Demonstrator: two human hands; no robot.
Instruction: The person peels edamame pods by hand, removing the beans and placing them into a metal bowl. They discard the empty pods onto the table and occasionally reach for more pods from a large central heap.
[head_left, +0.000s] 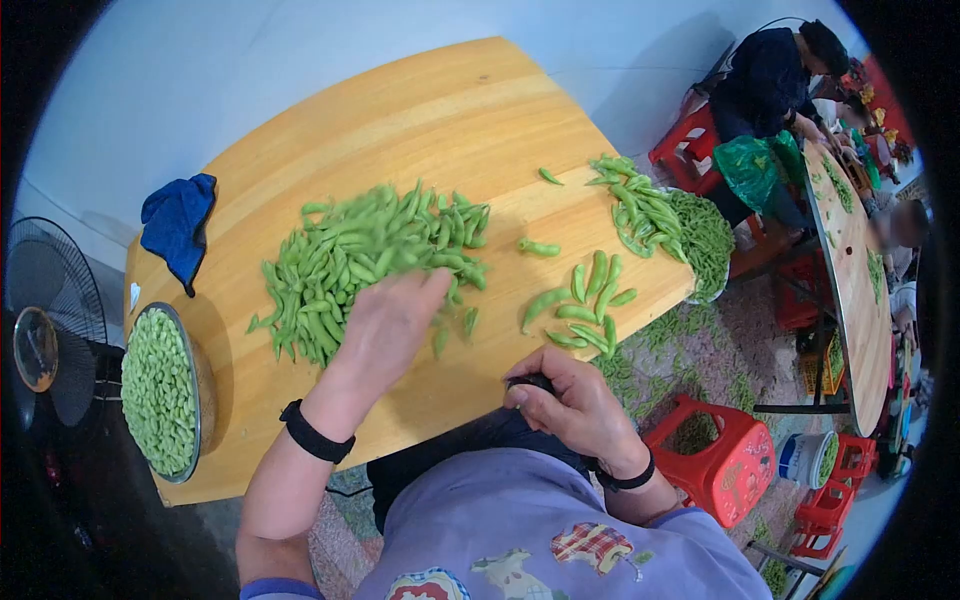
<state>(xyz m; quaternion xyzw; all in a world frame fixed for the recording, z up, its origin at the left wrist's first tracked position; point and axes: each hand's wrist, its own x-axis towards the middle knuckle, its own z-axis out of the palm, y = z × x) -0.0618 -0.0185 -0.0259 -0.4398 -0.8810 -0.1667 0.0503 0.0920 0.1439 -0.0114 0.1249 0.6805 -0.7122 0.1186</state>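
A large heap of green soybean pods (350,245) lies on the wooden table (420,110). My left hand (395,310) reaches into its near edge, fingers pointing down and blurred, and a few pods beside the fingers are smeared by motion. My right hand (580,400) is closed on a small black object (535,382) at the table's front edge; most of it is hidden in the fingers. Several separate pods (590,300) are spread just beyond that hand. To the left, a metal bowl (200,400) is heaped with shelled green beans (158,395).
A blue cloth (180,225) lies at the back left, beside a black fan (50,320). More pods (645,210) and a full container (705,240) are at the right end. Red stools (715,460) and a bucket (808,458) stand on the littered floor; people sit at another table (850,290).
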